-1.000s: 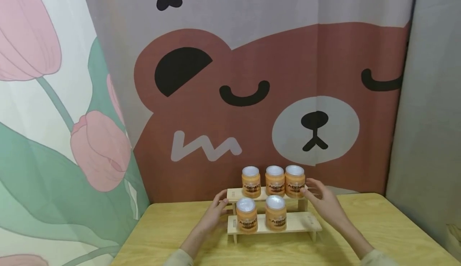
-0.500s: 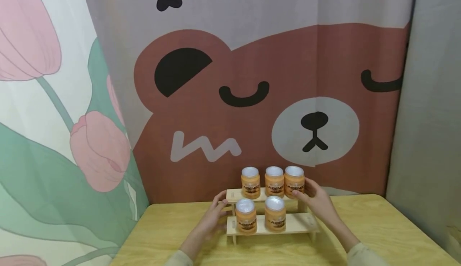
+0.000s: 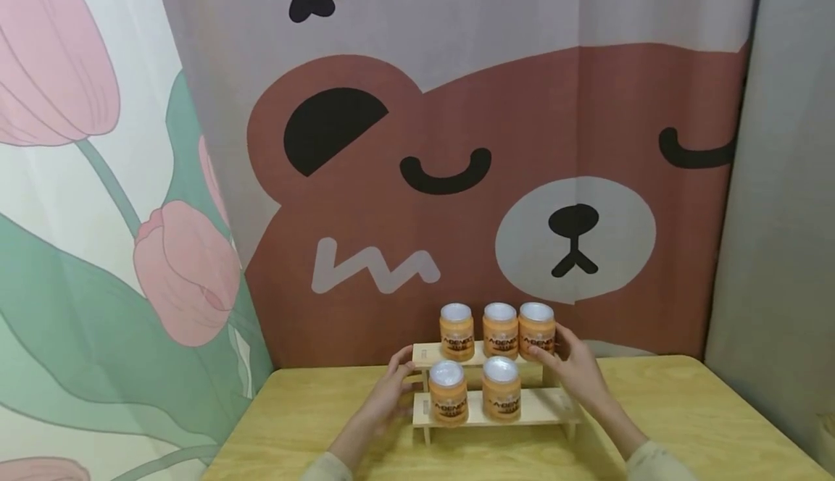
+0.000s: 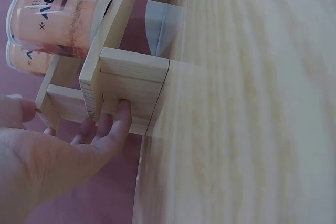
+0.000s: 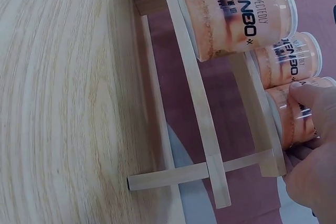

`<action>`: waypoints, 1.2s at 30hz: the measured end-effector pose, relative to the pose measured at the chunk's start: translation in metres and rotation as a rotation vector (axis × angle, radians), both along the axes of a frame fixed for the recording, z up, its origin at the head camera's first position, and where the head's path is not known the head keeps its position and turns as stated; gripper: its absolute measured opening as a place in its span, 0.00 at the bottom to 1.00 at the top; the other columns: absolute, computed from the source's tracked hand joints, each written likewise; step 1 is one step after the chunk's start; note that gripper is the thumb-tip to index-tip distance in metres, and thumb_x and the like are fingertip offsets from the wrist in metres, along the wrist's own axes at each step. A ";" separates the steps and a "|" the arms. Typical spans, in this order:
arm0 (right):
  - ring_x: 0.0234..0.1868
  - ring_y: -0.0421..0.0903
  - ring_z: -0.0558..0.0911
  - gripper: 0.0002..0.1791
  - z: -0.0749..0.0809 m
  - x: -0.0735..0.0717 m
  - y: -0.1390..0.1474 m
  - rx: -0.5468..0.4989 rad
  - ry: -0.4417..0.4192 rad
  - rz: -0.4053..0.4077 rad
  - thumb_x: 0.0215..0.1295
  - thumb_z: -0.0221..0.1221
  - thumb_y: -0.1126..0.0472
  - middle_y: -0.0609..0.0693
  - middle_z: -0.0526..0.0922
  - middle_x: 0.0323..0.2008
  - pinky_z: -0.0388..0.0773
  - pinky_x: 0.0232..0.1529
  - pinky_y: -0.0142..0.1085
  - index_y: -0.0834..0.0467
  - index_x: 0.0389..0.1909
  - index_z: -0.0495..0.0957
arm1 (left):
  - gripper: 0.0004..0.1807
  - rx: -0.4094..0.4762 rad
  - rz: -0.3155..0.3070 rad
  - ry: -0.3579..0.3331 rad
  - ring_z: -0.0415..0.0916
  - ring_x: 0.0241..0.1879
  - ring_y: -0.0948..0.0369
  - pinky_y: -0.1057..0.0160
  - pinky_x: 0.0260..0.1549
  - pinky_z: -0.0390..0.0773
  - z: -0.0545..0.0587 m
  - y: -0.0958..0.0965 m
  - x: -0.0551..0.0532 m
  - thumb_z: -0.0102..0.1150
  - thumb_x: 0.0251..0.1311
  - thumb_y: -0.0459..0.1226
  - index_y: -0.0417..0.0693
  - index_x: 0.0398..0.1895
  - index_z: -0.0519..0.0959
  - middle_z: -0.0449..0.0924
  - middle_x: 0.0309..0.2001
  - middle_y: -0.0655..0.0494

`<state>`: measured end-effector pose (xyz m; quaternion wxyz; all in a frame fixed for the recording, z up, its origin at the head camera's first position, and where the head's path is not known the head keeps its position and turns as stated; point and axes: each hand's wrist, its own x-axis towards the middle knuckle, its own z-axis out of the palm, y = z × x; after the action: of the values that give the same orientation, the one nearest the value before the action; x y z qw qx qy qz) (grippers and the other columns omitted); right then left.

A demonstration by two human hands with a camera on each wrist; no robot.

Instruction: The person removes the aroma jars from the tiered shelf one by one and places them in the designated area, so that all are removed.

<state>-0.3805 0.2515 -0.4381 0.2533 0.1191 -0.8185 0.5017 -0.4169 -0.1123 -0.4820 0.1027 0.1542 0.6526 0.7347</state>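
Note:
A two-tier wooden rack (image 3: 535,410) stands on the table, bearing several orange jars with pale lids and dark lettering. Three are on the upper tier; two more, a left jar (image 3: 449,398) and a right jar (image 3: 501,394), stand on the lower. My right hand (image 3: 579,372) grips the rightmost upper jar (image 3: 537,332), thumb across its front; its other fingers are mostly hidden behind. At the rack's left end, my left hand (image 3: 389,388) rests its thumb at the upper shelf's edge. In the left wrist view, its fingertips (image 4: 124,107) touch the side panel (image 4: 134,85).
The wood-grain table (image 3: 306,408) extends to both sides of the rack. Behind it hangs a curtain (image 3: 365,321) with a bear print, and a tulip-print curtain (image 3: 189,278) is at the left. A plain grey curtain (image 3: 776,213) hangs at the right.
My right hand has moved slightly left, from beside the rightmost upper jar to a grip on it, its thumb now over the front. The left hand stays at the rack's left end.

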 end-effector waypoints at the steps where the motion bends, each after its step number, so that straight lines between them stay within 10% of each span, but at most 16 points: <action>1: 0.60 0.66 0.76 0.42 -0.001 0.001 0.000 -0.001 -0.001 -0.007 0.68 0.68 0.54 0.71 0.75 0.60 0.73 0.58 0.58 0.71 0.73 0.61 | 0.33 0.001 0.002 -0.004 0.70 0.62 0.41 0.43 0.42 0.80 0.000 0.000 0.000 0.44 0.79 0.51 0.60 0.81 0.50 0.59 0.70 0.40; 36: 0.61 0.66 0.75 0.45 0.010 0.012 0.042 -0.018 -0.028 -0.184 0.66 0.70 0.50 0.72 0.73 0.62 0.74 0.57 0.55 0.71 0.72 0.62 | 0.33 -0.036 0.011 -0.009 0.70 0.62 0.41 0.41 0.43 0.79 0.002 0.000 0.002 0.43 0.79 0.50 0.57 0.82 0.48 0.61 0.68 0.39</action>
<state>-0.3688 0.2935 -0.4278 0.2880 0.0341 -0.8249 0.4851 -0.4148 -0.1121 -0.4797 0.1043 0.1454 0.6663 0.7239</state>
